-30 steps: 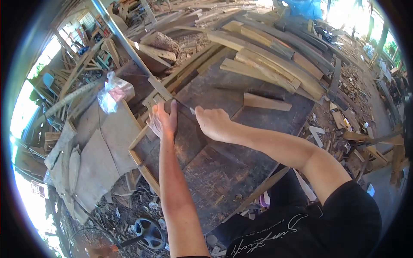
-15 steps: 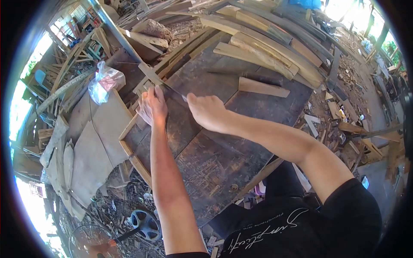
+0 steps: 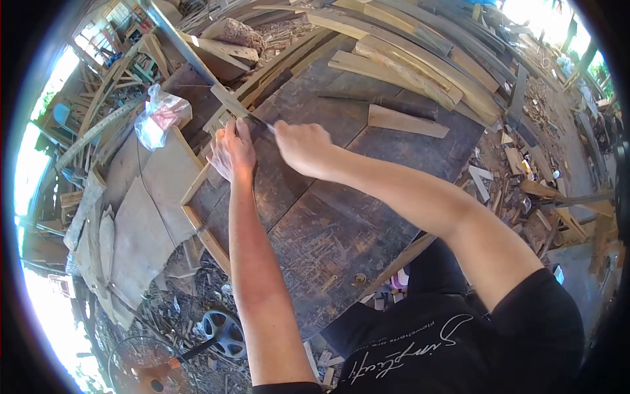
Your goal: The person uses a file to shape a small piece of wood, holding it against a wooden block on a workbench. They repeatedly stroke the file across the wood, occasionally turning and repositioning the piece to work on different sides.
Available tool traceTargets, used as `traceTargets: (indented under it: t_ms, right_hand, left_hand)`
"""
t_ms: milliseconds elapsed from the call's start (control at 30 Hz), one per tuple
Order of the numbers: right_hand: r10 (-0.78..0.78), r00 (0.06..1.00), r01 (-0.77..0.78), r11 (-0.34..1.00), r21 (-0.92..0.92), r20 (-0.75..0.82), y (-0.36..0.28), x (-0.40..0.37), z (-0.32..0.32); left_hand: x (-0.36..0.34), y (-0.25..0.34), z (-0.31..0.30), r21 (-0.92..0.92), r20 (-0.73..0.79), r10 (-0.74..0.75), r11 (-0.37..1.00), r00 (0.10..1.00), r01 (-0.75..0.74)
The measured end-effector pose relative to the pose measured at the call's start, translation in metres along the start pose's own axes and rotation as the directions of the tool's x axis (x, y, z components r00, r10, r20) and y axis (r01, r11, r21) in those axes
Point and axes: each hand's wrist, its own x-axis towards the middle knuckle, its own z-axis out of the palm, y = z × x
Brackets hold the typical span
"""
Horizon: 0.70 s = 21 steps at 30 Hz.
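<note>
My right hand (image 3: 303, 150) is closed around the handle end of a thin dark metal tool (image 3: 261, 123), whose exact kind I cannot make out. The tool points up and left, its far part meeting a small light wooden strip (image 3: 230, 103) at the worktable's upper left edge. Close beside it, my left hand (image 3: 234, 150) has its fingers bent over the wood, gripping or pressing it against the edge. The fingers hide part of the wood. Both hands are above the dark, scratched worktable top (image 3: 315, 243).
A loose wooden offcut (image 3: 407, 121) lies on the worktable, with stacked boards (image 3: 407, 69) along its far side. A plastic bag (image 3: 161, 117) sits on the left. Below are a fan (image 3: 147, 368) and a spoked wheel (image 3: 224, 333). Wood scraps (image 3: 485, 180) litter the floor.
My right hand has moved up and left with the tool, closer to my left hand. My left hand stays at the wood; the view has shifted slightly.
</note>
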Motion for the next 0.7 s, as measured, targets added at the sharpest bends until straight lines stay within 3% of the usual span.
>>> traceTargets:
  t_ms: [67, 133, 233, 367, 567, 700]
  right_hand:
    - [-0.013, 0.997, 0.013, 1.000, 0.001, -0.083, -0.010, 0.028, 0.006]
    - [-0.022, 0.999, 0.022, 1.000, -0.001, -0.048, -0.017, 0.043, 0.003]
    - [-0.039, 0.996, 0.039, 0.999, -0.003, -0.075, -0.001, 0.018, 0.007]
    - [-0.032, 0.999, 0.032, 0.999, -0.008, 0.033, 0.007, -0.034, -0.014]
    - [-0.017, 0.998, 0.021, 0.998, 0.059, -0.061, -0.010, 0.040, 0.008]
    - [0.006, 1.000, -0.007, 0.998, 0.061, 0.010, -0.002, 0.001, -0.005]
  left_hand:
    - [0.003, -0.003, 0.004, 0.011, -0.031, 0.016, 1.000, 0.999, -0.015]
    - [0.004, -0.004, 0.002, 0.015, -0.037, 0.020, 1.000, 0.999, -0.019]
    - [0.004, -0.002, 0.005, -0.034, 0.007, -0.014, 0.999, 1.000, 0.014]
    - [-0.002, -0.003, 0.003, 0.028, -0.091, 0.052, 0.998, 0.995, -0.050]
    - [0.004, -0.003, 0.002, 0.041, -0.168, 0.096, 0.995, 0.981, -0.090]
    - [0.003, -0.001, 0.002, -0.019, -0.069, 0.028, 0.999, 0.997, -0.029]
